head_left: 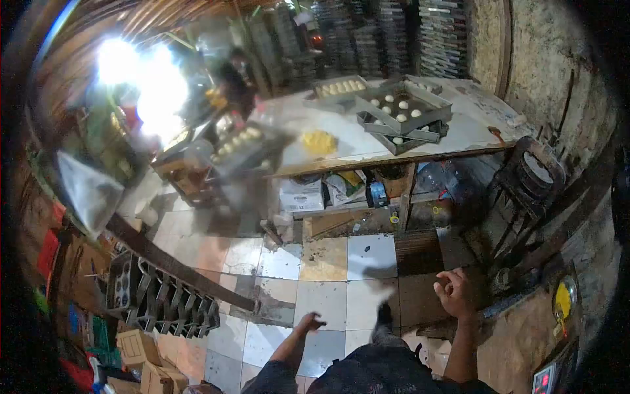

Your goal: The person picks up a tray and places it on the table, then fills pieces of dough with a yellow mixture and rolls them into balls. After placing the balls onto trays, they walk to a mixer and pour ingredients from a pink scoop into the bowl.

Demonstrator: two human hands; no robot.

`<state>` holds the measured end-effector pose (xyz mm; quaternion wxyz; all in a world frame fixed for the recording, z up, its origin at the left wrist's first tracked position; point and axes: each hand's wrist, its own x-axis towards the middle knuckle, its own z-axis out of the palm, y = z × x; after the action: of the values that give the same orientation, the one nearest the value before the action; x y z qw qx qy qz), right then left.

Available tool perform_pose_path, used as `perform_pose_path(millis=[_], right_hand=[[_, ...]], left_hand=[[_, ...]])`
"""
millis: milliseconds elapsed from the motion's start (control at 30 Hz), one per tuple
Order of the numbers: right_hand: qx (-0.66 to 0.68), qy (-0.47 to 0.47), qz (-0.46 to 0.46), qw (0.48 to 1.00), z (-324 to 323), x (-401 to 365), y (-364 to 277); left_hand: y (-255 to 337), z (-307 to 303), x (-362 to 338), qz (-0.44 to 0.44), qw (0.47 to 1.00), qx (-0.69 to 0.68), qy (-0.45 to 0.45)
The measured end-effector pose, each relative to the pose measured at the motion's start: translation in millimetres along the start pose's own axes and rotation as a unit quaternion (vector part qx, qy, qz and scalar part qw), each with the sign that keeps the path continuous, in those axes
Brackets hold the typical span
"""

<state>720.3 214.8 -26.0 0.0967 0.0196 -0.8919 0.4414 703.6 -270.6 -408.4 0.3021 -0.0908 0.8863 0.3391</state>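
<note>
My left hand (310, 322) hangs over the tiled floor at the lower middle, its fingers loosely apart and holding nothing. To the right, my right hand (453, 291) is raised with its fingers curled inward; whether anything small is inside is hard to tell. Neither hand touches anything else that I can make out. Ahead stands a long worktable (367, 141) with a floury top. On it lie a yellow mass (319, 142), a stack of metal trays (420, 125) with white dough balls (402, 105), and another tray of dough balls (341, 87) behind.
Boxes (302, 197) and bags sit on the shelf under the table. A post (177, 262) slants at the left beside stacked metal tins (157, 299). Cardboard boxes (138, 347) lie lower left. A dark metal machine (535, 174) stands right. A blurred person (233, 82) is behind the table.
</note>
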Motion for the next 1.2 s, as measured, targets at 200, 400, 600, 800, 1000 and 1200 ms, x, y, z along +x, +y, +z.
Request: perform_pose_path(millis=[200, 400, 600, 800, 1000, 1200], right_hand=[[-0.062, 0.008, 0.033, 0.997, 10, 126, 57], [-0.004, 0.018, -0.037, 0.999, 33, 312, 36], [0.063, -0.105, -0.14, 0.983, 131, 446, -66], [0.078, -0.149, -0.179, 0.97, 243, 513, -105], [0.085, -0.144, -0.113, 0.979, 289, 585, -137], [0.033, -0.059, -0.123, 0.99, 289, 622, -155]], left_hand=[[135, -10, 150, 0.2, 0.963, 0.152, -0.093], [230, -139, 144, 0.099, 0.982, -0.01, -0.16], [203, -334, 151, 0.119, 0.951, -0.067, 0.279], [271, -573, 123, 0.234, 0.798, -0.281, 0.48], [151, -777, 283, -0.002, 0.844, -0.378, 0.38], [130, -812, 370, -0.005, 0.858, 0.253, 0.447]])
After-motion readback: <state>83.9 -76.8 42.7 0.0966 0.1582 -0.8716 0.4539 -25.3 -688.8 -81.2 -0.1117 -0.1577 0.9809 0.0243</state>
